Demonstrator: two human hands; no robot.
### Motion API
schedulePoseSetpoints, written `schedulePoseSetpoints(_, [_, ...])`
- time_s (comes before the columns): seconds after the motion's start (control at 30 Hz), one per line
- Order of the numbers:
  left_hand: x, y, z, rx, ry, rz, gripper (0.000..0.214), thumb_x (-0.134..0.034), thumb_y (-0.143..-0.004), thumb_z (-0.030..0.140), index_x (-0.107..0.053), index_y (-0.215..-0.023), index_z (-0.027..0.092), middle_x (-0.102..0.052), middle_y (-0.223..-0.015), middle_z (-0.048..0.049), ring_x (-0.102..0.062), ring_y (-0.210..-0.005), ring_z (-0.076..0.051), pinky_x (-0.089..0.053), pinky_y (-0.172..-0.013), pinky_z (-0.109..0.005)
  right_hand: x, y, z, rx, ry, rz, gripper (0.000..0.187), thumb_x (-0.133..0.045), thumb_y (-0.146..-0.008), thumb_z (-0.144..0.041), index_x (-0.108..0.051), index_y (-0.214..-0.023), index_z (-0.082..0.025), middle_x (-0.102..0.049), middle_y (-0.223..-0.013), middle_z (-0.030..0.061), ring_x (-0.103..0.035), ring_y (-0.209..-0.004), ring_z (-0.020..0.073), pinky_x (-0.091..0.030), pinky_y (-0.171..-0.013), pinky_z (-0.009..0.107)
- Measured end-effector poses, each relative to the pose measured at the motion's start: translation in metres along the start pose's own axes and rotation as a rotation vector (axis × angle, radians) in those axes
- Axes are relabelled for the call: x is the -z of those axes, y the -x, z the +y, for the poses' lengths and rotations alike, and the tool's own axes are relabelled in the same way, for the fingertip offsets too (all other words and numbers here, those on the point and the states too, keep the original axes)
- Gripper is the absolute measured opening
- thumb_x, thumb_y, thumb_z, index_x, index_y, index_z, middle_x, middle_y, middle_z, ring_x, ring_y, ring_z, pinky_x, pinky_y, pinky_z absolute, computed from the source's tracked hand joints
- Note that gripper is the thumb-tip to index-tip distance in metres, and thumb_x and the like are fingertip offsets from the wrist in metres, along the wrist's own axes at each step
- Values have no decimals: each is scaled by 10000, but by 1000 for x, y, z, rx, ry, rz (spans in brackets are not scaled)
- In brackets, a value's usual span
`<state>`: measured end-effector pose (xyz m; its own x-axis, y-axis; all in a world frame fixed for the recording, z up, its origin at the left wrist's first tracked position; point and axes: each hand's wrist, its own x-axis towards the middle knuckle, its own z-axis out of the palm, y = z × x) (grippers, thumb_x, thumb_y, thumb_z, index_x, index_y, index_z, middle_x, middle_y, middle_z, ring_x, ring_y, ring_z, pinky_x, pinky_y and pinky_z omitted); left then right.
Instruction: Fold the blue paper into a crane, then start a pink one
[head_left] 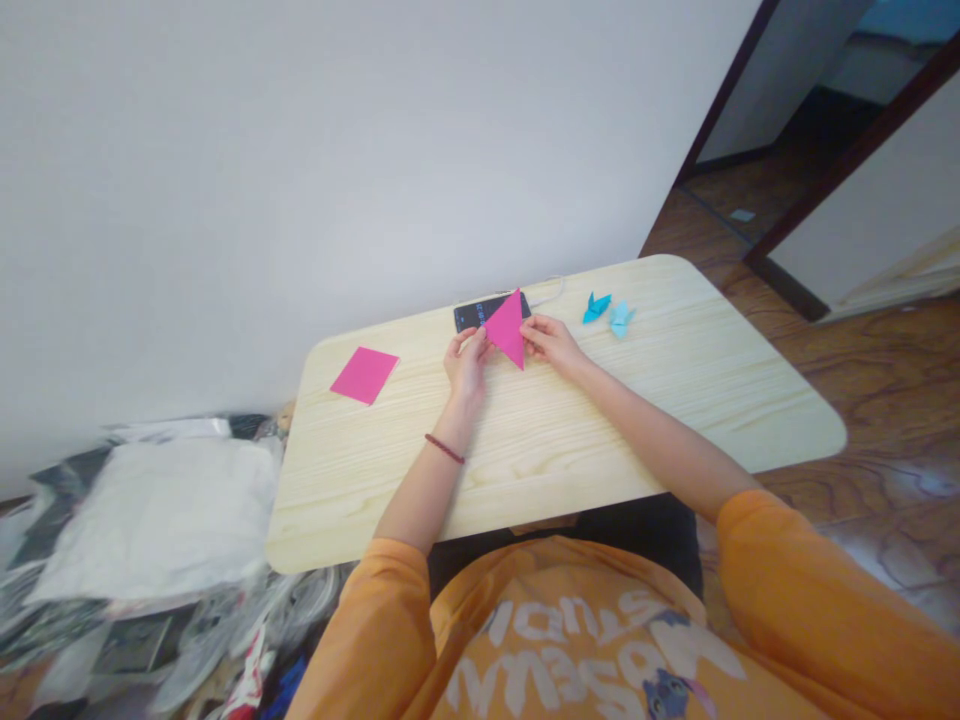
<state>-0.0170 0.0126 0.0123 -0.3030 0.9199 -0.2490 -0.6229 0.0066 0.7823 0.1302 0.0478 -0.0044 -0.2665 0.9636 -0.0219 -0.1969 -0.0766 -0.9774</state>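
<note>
Pink paper triangle (508,328) sits between the two hands, clenched at its side edges: the left hand (466,363) pinches one edge, and the right hand (547,342) pinches the opposite edge. The sheet should handle as thin, light and soft (a crease forms under slight pressure), so take hold near the edges and do not press the middle. Beyond the grip lies a black phone (472,317). Left of the grip lies a pink paper square (364,375). Right of the grip, a blue paper figure (597,308) and a pale blue paper figure (621,320) rest on the wooden table (739,400).
</note>
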Motion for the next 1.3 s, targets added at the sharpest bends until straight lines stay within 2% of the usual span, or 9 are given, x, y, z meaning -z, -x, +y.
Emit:
schedulePoseSetpoints(0.27, [2,-2,-2,3,-13,4,320,-821,-596,139,-594,-820,158,-691,-728,3,-651,-670,-92,-509,-714,-223,0,-1,4,32,-32,19,454,-766,-619,-528,-464,-759,-220,-512,-519,-67,-406,-417,70,-216,-371,170])
schedulePoseSetpoints(0.43, [2,-3,-2,-41,-1,4,372,-849,-527,156,-559,-759,171,-659,-671,35,-629,-637,-81,-488,-677,-210,-3,3,3,76,26,24,499,-781,-593,-450,-411,-858,-248,-602,-699,-54,-527,-514,95,-292,-390,166])
schedulePoseSetpoints(0.53, [1,-2,-1,-53,-5,-4,399,-856,-511,159,-538,-750,180,-625,-626,57,-617,-619,-76,-474,-665,-205,-6,7,-1,90,111,-15,495,-787,-587,-439,-431,-864,-238,-617,-816,-20,-541,-568,97,-328,-408,177])
schedulePoseSetpoints(0.7, [-1,3,-1,-51,-47,-49,450,-875,-477,172,-531,-766,180,-568,-571,93,-587,-570,-63,-476,-661,-213,-11,9,-5,161,196,-7,587,-872,-445,-356,-448,-830,-230,-616,-883,-17,-545,-630,93,-462,-547,224])
schedulePoseSetpoints(0.93, [4,-1,-2,-37,-37,-73,413,-862,-514,206,-544,-775,182,-597,-618,70,-609,-627,-76,-496,-751,-240,-5,7,-5,-37,65,7,470,-769,-601,-442,-456,-890,-245,-668,-762,-32,-541,-536,114,-401,-465,213])
schedulePoseSetpoints(1.03, [8,-6,-5,-83,-74,-15,384,-827,-546,192,-565,-827,183,-618,-671,48,-617,-653,-93,-501,-749,-251,-4,3,-1,-36,-12,87,412,-736,-630,-358,-502,-951,-246,-671,-756,-25,-615,-635,154,-481,-551,249])
schedulePoseSetpoints(1.13, [10,-8,-9,-183,-188,34,430,-808,-542,163,-580,-904,198,-637,-773,26,-621,-683,-102,-492,-715,-235,-6,2,3,32,-34,136,411,-747,-622,-276,-543,-976,-239,-704,-895,13,-659,-845,185,-543,-742,308])
schedulePoseSetpoints(1.2, [10,-7,-10,-220,-245,32,478,-811,-537,155,-576,-951,211,-652,-849,5,-639,-734,-119,-494,-726,-237,-8,2,4,48,-34,114,428,-770,-610,-270,-556,-979,-235,-712,-942,28,-660,-904,194,-544,-812,335])
schedulePoseSetpoints(1.3, [8,-3,-10,-204,-274,-12,516,-812,-553,158,-571,-1004,221,-677,-873,-15,-662,-769,-150,-505,-747,-259,-10,3,4,23,-40,37,446,-790,-610,-337,-583,-989,-224,-718,-931,36,-664,-863,198,-548,-793,344])
